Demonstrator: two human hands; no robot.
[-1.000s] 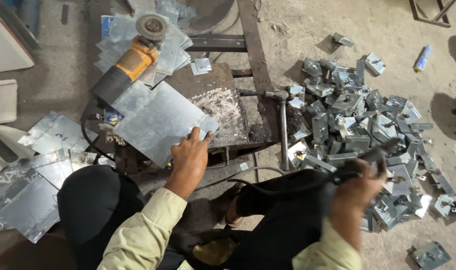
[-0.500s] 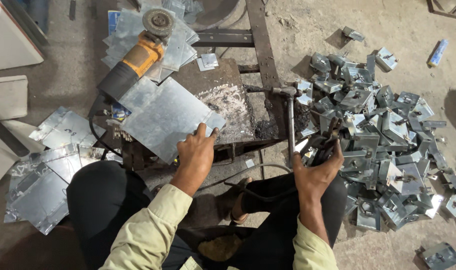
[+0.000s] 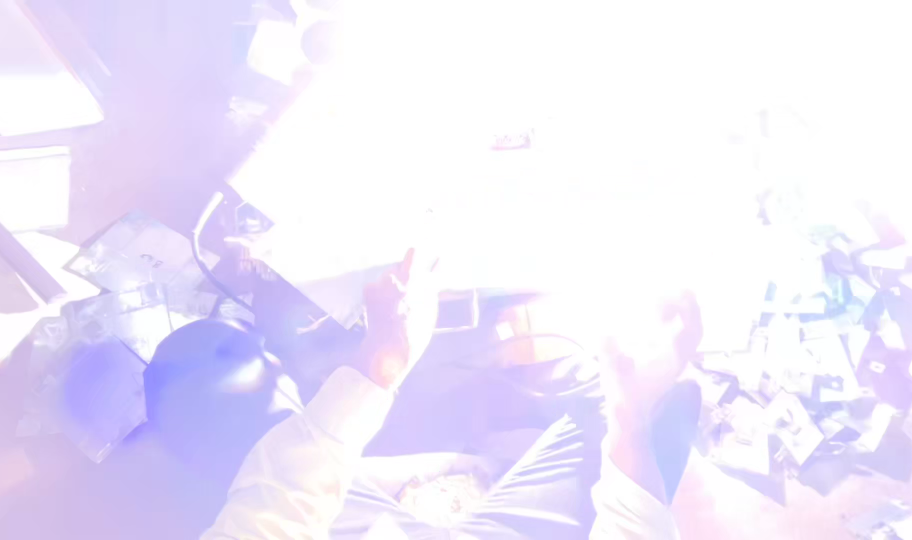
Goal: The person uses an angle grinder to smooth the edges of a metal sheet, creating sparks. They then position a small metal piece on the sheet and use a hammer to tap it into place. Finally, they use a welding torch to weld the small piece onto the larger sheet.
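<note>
A white glare now floods the view that was clear a moment ago. The left hand reaches up to the washed-out sheet; the right hand hovers by the brackets. Fingers' grasp: cannot tell.

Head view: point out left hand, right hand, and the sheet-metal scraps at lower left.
left hand (image 3: 394,318): head view, back of the hand.
right hand (image 3: 648,352): head view, back of the hand, washed out by glare.
sheet-metal scraps (image 3: 106,345): head view, flat face.
</note>
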